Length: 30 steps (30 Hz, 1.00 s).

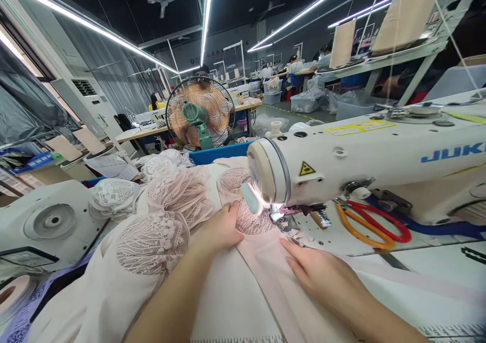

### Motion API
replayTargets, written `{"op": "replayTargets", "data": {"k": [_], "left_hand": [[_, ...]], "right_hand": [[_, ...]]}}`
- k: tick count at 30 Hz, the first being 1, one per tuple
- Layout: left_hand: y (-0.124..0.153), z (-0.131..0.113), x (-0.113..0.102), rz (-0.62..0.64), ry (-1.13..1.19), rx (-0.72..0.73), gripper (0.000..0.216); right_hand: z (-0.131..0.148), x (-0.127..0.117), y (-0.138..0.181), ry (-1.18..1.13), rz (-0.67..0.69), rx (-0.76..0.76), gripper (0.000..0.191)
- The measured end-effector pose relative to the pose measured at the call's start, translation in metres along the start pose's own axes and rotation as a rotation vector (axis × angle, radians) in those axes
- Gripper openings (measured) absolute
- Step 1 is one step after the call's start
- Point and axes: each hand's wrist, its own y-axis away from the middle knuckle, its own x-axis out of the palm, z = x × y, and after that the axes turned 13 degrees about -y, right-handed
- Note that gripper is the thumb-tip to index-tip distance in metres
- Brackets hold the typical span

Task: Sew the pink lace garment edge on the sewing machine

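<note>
A pale pink bra piece with a lace cup (255,220) and a smooth fabric band (268,262) lies under the head of a white sewing machine (341,155). My left hand (222,229) is closed on the left edge of the lace cup, thumb near the seam. On the smooth band, right of the cup, rests my right hand (322,272), its index finger and thumb stretched and slightly apart. A lit lamp by the machine's head shines on the lace, and the needle area is partly hidden. Beside my left forearm lies a pile of pink lace cups (152,241).
Red-and-orange-handled scissors (370,224) lie on the machine bed at right. Another white machine (49,224) stands at far left, near white lace cups (114,196). Beyond the blue bin edge (220,153) stands a fan (200,112). Other people sit at distant tables.
</note>
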Motion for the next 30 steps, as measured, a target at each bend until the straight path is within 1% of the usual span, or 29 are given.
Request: {"op": "replayTargets", "data": {"k": [10,16,18,20,21,22,23,25,27,28,30], "left_hand": [[-0.005,0.005,0.006,-0.066,0.014,-0.034,0.076],[-0.014,0.008,0.014,-0.125,-0.025,-0.121,0.074],[-0.017,0.003,0.017,-0.176,-0.069,-0.176,0.071],[-0.015,-0.009,0.017,-0.261,-0.121,-0.212,0.059],[-0.013,-0.018,0.017,-0.288,-0.143,-0.191,0.05],[-0.008,-0.028,0.017,-0.295,-0.154,-0.137,0.041],[-0.003,-0.04,0.017,-0.263,-0.159,-0.04,0.033],[0.01,-0.06,0.019,-0.164,-0.166,0.239,0.028],[0.022,-0.075,0.021,-0.106,-0.194,0.462,0.038],[0.026,-0.078,0.021,-0.082,-0.223,0.533,0.045],[0.03,-0.081,0.02,-0.035,-0.296,0.606,0.052]], "right_hand": [[-0.003,0.0,0.003,-0.067,-0.022,-0.005,0.047],[-0.005,0.002,0.005,-0.073,-0.038,-0.008,0.045],[-0.007,0.004,0.004,-0.073,-0.054,-0.016,0.044],[-0.008,0.005,0.003,-0.07,-0.061,-0.021,0.043],[-0.008,0.005,0.003,-0.066,-0.068,-0.028,0.042],[-0.009,0.005,0.003,-0.061,-0.08,-0.047,0.04],[-0.011,0.005,0.004,-0.058,-0.097,-0.081,0.038],[-0.016,0.005,0.01,-0.066,-0.135,-0.181,0.033],[-0.024,0.005,0.02,-0.086,-0.147,-0.287,0.03],[-0.028,0.005,0.025,-0.092,-0.139,-0.329,0.029],[-0.038,0.007,0.037,-0.087,-0.128,-0.387,0.027]]}}
